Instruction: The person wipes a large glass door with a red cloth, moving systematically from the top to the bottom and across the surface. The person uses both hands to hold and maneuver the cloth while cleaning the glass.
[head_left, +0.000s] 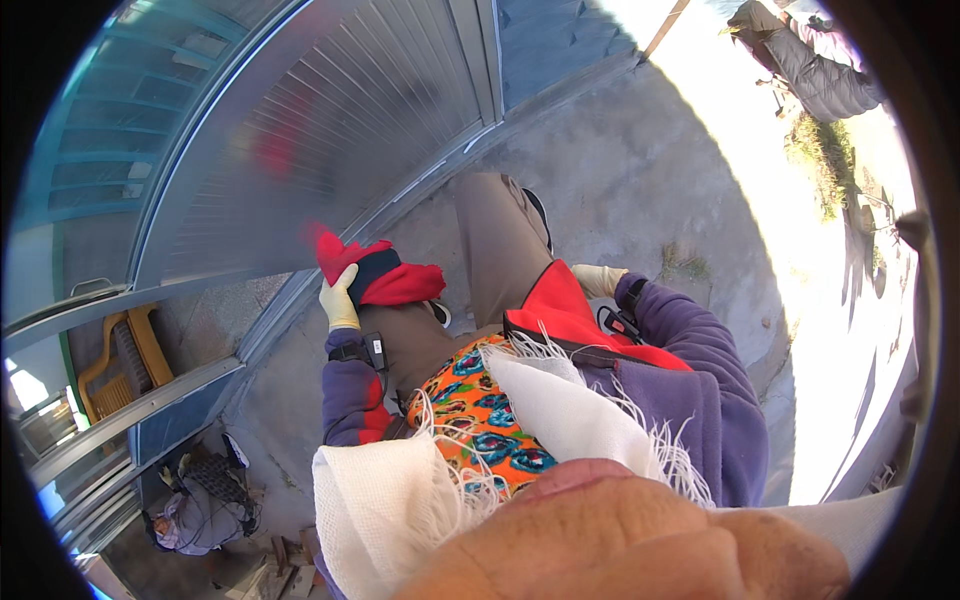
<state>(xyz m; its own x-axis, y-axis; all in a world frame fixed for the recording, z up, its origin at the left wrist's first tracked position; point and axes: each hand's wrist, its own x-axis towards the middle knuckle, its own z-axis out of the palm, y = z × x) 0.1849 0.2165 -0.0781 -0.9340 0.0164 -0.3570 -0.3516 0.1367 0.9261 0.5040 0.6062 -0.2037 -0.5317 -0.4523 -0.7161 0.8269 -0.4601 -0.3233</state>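
Note:
In a pale glove, my left hand (341, 298) grips a bunched red and black cloth (397, 281) against the lower part of a grey ribbed metal door (300, 165). A faint red reflection shows on the door's surface. My right hand (598, 280), gloved the same way, is beside my right thigh, partly behind the leg and jacket edge; whether it holds anything is hidden. Small devices are strapped at both wrists. A white fringed scarf (390, 487) hangs over my orange patterned garment.
A blue wall panel (559, 45) adjoins the door. A yellow wooden chair (112, 375) stands behind the opening. Another person (202, 502) is at the lower left, near loose wood pieces (277, 574). Concrete ground (630, 165) meets a sunlit strip; someone in a grey jacket (817, 71) is beyond.

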